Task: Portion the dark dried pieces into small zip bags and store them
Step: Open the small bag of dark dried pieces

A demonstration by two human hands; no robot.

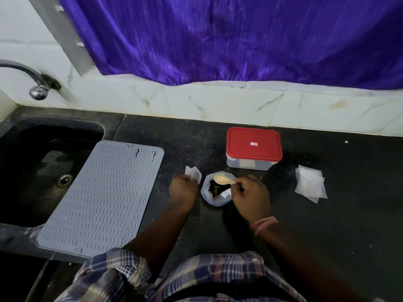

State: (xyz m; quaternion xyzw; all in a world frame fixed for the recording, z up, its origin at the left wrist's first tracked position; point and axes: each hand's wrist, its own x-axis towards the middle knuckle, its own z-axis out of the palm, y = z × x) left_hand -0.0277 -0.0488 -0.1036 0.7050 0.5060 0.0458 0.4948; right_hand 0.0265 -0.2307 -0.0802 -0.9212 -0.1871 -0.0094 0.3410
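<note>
At the middle of the desk point(327, 225) an open bag point(214, 200) holds the dark pieces point(214, 188). The right hand point(250, 195) pinches a spoon point(223, 179) over them. The left hand point(183, 191), just left, grips a small zip bag point(194, 173). More zip bags point(309, 184) lie toward the right edge; a red-lidded box point(253, 147) sits behind.

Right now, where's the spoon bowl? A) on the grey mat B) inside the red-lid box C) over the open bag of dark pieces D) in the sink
C: the right hand holds the spoon with its bowl over the open bag of dark pieces.
</note>
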